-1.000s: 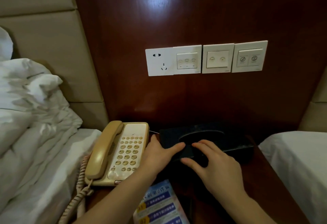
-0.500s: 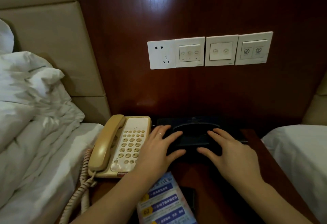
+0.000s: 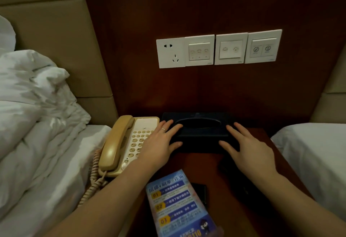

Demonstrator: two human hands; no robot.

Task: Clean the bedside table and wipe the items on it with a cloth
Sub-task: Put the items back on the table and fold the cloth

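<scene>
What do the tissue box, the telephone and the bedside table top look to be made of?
Tissue box: dark with a matte, low-sheen surface, possibly leatherette or plastic; too dim to tell which. Telephone: beige moulded plastic, with a smooth soft gloss on the handset. Bedside table: reddish-brown wood or wood veneer with a smooth finish.

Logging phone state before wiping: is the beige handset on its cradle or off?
On the cradle. The beige plastic handset lies seated along the left side of the cream push-button telephone, coiled cord hanging below.
</scene>
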